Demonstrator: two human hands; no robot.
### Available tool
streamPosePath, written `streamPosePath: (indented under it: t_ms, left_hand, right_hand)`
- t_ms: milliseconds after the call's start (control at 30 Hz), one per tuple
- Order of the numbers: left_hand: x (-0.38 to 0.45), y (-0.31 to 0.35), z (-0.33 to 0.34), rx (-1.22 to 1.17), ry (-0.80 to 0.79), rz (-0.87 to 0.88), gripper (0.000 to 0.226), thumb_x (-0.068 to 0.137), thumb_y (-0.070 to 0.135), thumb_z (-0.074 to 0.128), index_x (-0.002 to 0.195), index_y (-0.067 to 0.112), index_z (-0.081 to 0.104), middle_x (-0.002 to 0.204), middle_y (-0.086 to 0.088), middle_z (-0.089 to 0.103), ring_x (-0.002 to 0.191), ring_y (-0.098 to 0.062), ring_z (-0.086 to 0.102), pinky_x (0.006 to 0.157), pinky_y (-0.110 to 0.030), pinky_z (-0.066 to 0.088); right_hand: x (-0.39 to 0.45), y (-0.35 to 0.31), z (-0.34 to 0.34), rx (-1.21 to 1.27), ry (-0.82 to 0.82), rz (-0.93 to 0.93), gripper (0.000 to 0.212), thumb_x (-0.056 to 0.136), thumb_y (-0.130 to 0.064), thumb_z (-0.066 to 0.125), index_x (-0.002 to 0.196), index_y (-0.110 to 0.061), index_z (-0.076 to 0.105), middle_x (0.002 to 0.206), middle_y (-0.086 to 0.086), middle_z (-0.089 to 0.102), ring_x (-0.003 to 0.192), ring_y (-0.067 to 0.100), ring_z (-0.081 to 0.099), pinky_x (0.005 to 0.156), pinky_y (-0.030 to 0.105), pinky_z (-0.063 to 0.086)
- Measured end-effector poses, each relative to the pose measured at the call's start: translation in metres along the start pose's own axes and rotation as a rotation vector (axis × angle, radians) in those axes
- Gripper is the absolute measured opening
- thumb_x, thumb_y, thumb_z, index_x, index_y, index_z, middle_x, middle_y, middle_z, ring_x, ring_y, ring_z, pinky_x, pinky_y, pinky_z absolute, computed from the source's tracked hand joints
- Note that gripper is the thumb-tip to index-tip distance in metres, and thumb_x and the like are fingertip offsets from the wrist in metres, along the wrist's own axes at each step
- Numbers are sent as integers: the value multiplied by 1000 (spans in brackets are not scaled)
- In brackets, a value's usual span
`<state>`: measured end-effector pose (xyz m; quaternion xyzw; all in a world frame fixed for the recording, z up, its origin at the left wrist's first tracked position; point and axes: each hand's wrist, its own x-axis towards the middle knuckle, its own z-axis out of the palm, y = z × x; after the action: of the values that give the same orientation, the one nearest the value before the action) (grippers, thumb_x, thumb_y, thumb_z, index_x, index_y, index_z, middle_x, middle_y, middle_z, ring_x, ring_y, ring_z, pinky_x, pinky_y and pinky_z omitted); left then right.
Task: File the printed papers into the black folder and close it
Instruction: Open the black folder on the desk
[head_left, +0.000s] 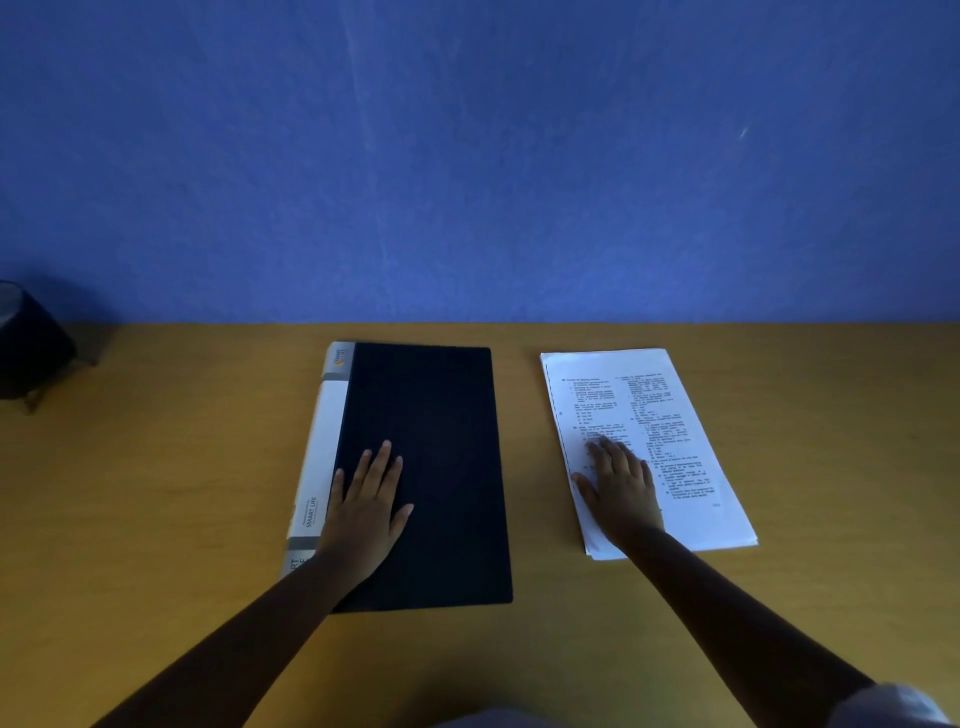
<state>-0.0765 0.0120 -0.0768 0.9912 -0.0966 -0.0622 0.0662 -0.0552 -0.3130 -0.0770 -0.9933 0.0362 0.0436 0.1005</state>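
Observation:
A black folder (441, 441) with a white and grey spine on its left lies closed and flat at the middle of the wooden table. My left hand (369, 504) rests flat on the folder's near left part, fingers straight and spread. To the right, apart from the folder, lies a stack of white printed papers (675, 415), slightly skewed. My right hand (618, 488) lies flat on the lower left part of the stack, fingers stretched over the printed text.
The wooden table (156, 493) runs back to a blue wall (467, 156). A dark round object (31, 348) on small legs stands at the far left edge of the table.

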Motion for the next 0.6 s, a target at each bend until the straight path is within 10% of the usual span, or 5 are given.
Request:
streamPosePath:
  t_ms: [300,500,600]
  left_hand:
    - [-26,-3,-3,112,-128,-51,100,50,55,83,134,19,40,130,-15,57,110,-44,58,73,-63,49]
    - [-47,-20,7,238,-242,-21,106,61,93,11,134,21,42,133,-15,55,111,-48,55,75,-66,44]
    - [-48,-22,-2,227,-283,73,123,44,99,6,142,26,4,154,-15,8,135,-50,14,97,-72,14]
  right_hand:
    - [-8,-27,-11,164,-28,23,50,93,-39,44,137,-17,37,154,10,21,144,32,6,115,48,12]
    - [-29,-65,-8,209,-166,-157,46,94,-29,44,138,-17,33,154,7,17,144,28,5,114,42,18]
    - [-39,-79,-6,262,-245,-195,49,94,-30,47,138,-14,32,153,7,19,143,26,12,114,43,24]
